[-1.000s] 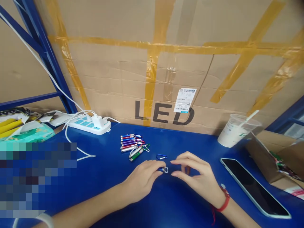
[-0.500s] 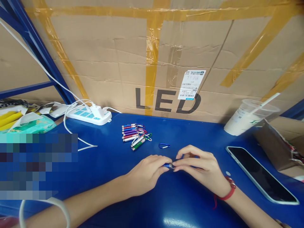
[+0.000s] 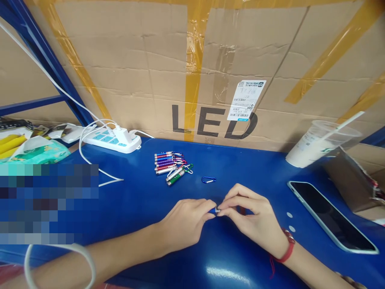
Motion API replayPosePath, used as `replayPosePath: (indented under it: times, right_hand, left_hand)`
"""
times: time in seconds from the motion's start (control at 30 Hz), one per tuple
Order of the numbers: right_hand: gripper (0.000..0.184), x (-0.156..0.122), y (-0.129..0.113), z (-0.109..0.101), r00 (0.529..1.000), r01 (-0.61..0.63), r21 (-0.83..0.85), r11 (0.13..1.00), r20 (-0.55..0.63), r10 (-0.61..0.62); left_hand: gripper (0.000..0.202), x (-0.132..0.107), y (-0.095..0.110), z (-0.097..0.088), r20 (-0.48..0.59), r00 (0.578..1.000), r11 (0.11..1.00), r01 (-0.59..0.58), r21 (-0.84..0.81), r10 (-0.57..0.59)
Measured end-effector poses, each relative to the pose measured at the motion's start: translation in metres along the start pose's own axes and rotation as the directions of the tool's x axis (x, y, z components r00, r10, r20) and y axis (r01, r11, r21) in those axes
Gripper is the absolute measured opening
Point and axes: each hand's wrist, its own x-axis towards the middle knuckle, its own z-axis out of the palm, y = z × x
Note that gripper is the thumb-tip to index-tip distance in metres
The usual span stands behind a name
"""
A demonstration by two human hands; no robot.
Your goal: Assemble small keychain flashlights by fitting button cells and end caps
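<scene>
Low over the blue table (image 3: 144,200), my left hand (image 3: 186,220) grips a small blue keychain flashlight (image 3: 215,210), of which only the silver tip shows. My right hand (image 3: 252,218) pinches that same tip from the right, fingers closed on it. A loose blue carabiner clip (image 3: 208,179) lies just beyond the hands. Farther back left sits a pile of several small coloured flashlights with clips (image 3: 171,165).
A big taped cardboard box marked LED (image 3: 210,80) stands behind the table. A white power strip (image 3: 116,141) with cables lies at the back left. A plastic cup with a straw (image 3: 321,144), a phone (image 3: 331,216) and an open carton (image 3: 361,176) are on the right.
My right hand has closed in from an open pose onto the flashlight tip held by my left hand. The camera has tilted, so everything sits a little higher in view.
</scene>
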Motion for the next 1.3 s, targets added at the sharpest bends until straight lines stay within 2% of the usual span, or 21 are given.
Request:
replayPosePath:
  times: [0.2,0.4,0.5,0.6,0.7,0.8,0.93,1.1,1.2,1.3]
  right_hand:
    - [0.012,0.002,-0.007,0.001,0.967,-0.253,0.062,0.966,0.049,0.25]
    - [0.018,0.004,-0.001,0.001,0.909,-0.412,0.158,0.897,0.138,0.393]
    - [0.02,0.006,0.003,0.0,0.889,-0.453,0.19,0.871,0.171,0.425]
    - [0.023,0.008,0.006,0.0,0.874,-0.481,0.21,0.851,0.197,0.445]
    - [0.024,0.01,0.007,-0.001,0.887,-0.458,0.219,0.861,0.177,0.427]
    - [0.024,0.012,0.008,-0.001,0.906,-0.419,0.206,0.884,0.163,0.391]
    - [0.024,0.013,0.008,-0.002,0.922,-0.378,0.185,0.907,0.166,0.35]
    - [0.017,0.01,0.005,-0.002,0.971,-0.23,0.087,0.969,0.085,0.222]
    - [0.014,0.007,0.002,0.0,0.99,-0.142,0.056,0.988,0.011,0.141]
    - [0.013,0.005,-0.001,0.002,0.994,-0.106,0.04,0.994,-0.033,0.107]
  left_hand:
    - [0.023,0.0,-0.002,0.0,-0.03,0.999,1.0,-0.018,0.008,0.019]
    - [0.027,0.003,-0.007,-0.001,-0.063,0.997,0.998,-0.039,0.055,0.043]
    - [0.027,0.004,-0.007,-0.002,-0.055,0.998,1.0,0.005,-0.018,-0.006]
    - [0.024,0.006,-0.006,-0.003,-0.004,0.991,0.973,0.131,-0.19,-0.134]
    - [0.022,0.009,-0.004,-0.002,0.05,0.972,0.915,0.234,-0.329,-0.23]
    - [0.023,0.009,-0.003,-0.001,0.057,0.965,0.894,0.26,-0.366,-0.257]
    - [0.022,0.009,-0.003,-0.001,0.045,0.969,0.894,0.243,-0.375,-0.244]
    - [0.02,0.008,-0.002,-0.003,0.051,0.977,0.903,0.213,-0.373,-0.209]
    - [0.02,0.007,-0.001,-0.004,0.067,0.977,0.854,0.209,-0.476,-0.202]
    - [0.024,0.007,-0.001,-0.004,0.106,0.978,0.782,0.209,-0.587,-0.182]
